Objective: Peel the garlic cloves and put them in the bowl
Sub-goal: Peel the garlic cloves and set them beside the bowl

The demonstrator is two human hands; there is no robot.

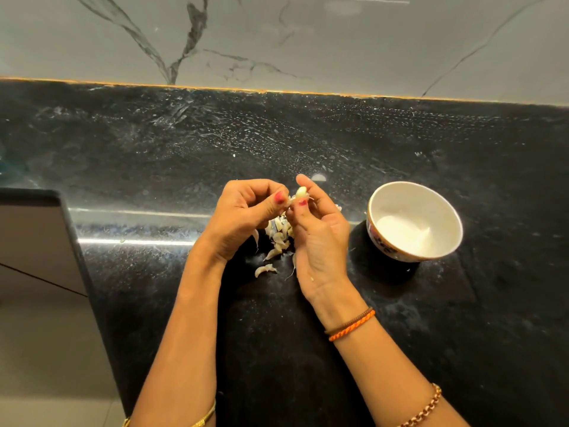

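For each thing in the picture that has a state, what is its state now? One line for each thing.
Garlic clove: partly peeled, held above the counter between both hands.
Left hand: pinches the skin at the clove.
Right hand: holds the clove in its fingertips.
Bowl: upright on the counter; contents unclear.
Garlic pile: loose on the counter, under the hands.

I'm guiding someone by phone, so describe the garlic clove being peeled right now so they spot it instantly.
On the black counter, left of the white bowl, two hands meet above a pile of cloves. The garlic clove is pinched between the left hand and right hand, the only one lifted off the counter.
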